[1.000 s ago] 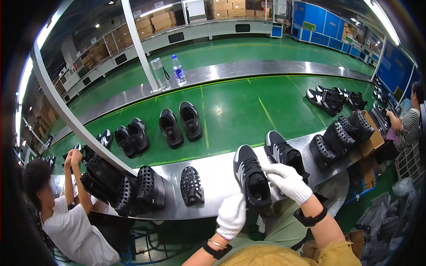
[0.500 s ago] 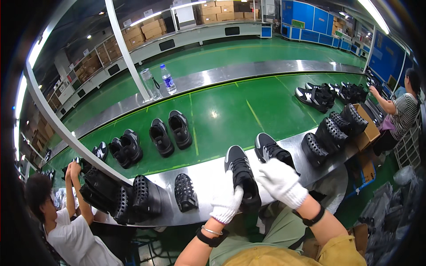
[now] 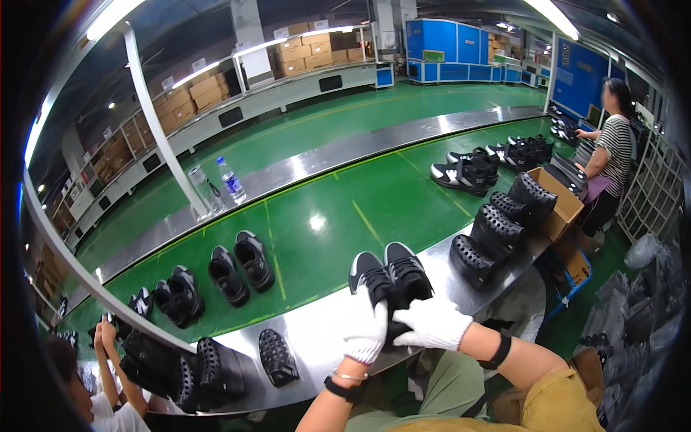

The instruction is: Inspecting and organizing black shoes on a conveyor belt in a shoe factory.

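Black sneakers [image 3: 392, 277] are gripped at the heels by the gloved left hand [image 3: 365, 333] and right hand [image 3: 432, 324], seemingly one each, on the steel ledge [image 3: 317, 338].

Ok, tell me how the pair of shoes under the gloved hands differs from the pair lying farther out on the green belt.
The held pair sits on the steel edge under both hands; the belt pair lies untouched on green. The held pair's toes are white; the belt pair looks almost wholly black. Both are dark sneakers, side by side.
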`<action>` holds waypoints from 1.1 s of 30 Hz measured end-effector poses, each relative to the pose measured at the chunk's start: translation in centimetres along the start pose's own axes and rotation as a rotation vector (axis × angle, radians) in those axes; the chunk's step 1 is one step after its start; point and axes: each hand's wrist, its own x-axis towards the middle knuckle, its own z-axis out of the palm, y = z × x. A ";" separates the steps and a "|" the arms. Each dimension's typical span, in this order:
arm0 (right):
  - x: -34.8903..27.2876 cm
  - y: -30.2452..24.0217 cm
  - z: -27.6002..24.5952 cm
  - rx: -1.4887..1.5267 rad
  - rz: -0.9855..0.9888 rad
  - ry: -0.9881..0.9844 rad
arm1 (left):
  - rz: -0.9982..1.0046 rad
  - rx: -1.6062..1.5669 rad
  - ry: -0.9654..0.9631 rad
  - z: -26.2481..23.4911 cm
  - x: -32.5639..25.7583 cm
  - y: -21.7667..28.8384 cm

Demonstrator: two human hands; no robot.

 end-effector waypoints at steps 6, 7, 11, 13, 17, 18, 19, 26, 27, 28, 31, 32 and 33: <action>3.9 -0.7 -0.1 -0.026 -0.131 0.019 | 0.094 0.153 0.199 -2.6 -7.4 -6.0; 5.2 -0.7 -0.1 -0.010 -0.148 0.067 | -0.120 -0.098 0.165 -2.9 -9.3 -6.6; 13.3 -0.9 -0.8 0.044 -0.191 0.161 | 0.251 0.402 0.255 -3.5 -11.6 -8.7; 17.6 -1.3 -0.8 0.031 -0.166 0.159 | 0.234 0.415 0.258 -3.3 -11.6 -9.0; 23.0 -1.8 -0.2 -0.019 -0.094 0.429 | 0.224 0.397 0.273 -2.8 -11.3 -9.0; 23.4 -1.8 0.2 -0.036 -0.028 0.464 | 0.220 0.387 0.272 -2.8 -11.3 -8.9; 23.3 -1.7 0.9 -0.023 -0.062 0.501 | 0.231 0.386 0.277 -2.8 -11.4 -8.8; 14.6 2.0 10.2 -0.155 -0.386 0.464 | 0.206 0.364 0.255 -3.2 -11.5 -7.8; 12.5 2.8 11.5 -0.140 -0.373 0.549 | 0.171 0.343 0.241 -3.2 -11.3 -7.7; 10.5 3.3 12.6 -0.142 -0.328 0.556 | 0.213 0.382 0.237 -3.3 -11.2 -7.6; 5.5 4.9 14.0 -0.177 -0.237 0.483 | 0.343 0.523 0.252 -3.0 -11.1 -8.0; 4.3 5.0 14.3 -0.193 -0.218 0.475 | 0.328 0.516 0.233 -2.8 -11.1 -8.2; 3.3 5.0 14.5 -0.030 -0.144 0.530 | 0.313 0.510 0.214 -2.4 -11.0 -8.4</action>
